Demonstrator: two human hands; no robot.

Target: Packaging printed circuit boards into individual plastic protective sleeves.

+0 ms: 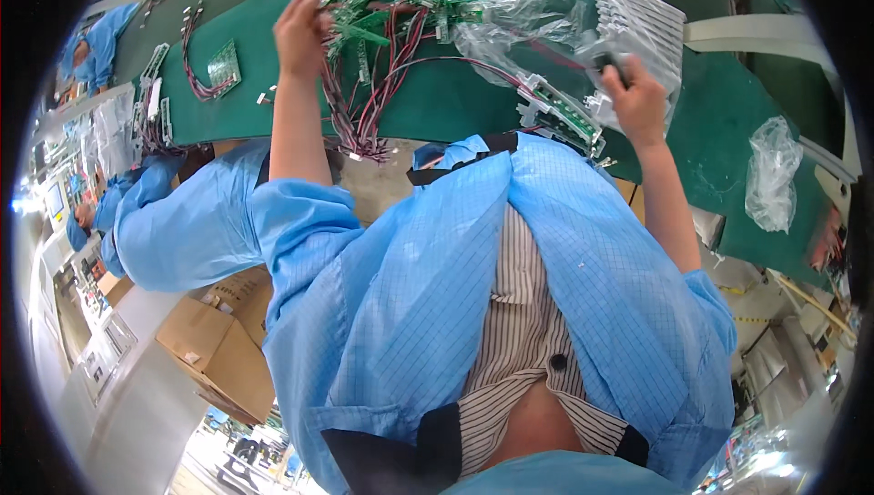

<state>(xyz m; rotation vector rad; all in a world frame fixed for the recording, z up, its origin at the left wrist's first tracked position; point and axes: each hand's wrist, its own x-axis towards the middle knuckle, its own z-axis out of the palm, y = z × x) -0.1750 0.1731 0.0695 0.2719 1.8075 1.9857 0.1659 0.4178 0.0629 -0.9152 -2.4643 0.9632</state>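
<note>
My left hand point(300, 35) is at the left edge of a heap of green circuit boards point(369, 26), its fingers curled together. What they hold, if anything, I cannot make out. Bundles of red, black and white wires point(364, 117) run from these boards toward the table's near edge. Closed around a small dark object point(608, 63) is my right hand point(637, 104), above clear plastic bags and a stack of pale ribbed strips point(651, 17). Just left of that hand, a green board in a pale frame point(564, 113) lies at the near edge with wires attached.
On the green table point(710, 167), a crumpled clear bag point(774, 172) lies at right. A separate wired board point(223, 67) and framed boards point(150, 99) lie at left. A cardboard box point(214, 336) stands below. Other people in blue sleeves point(109, 35) work at far left.
</note>
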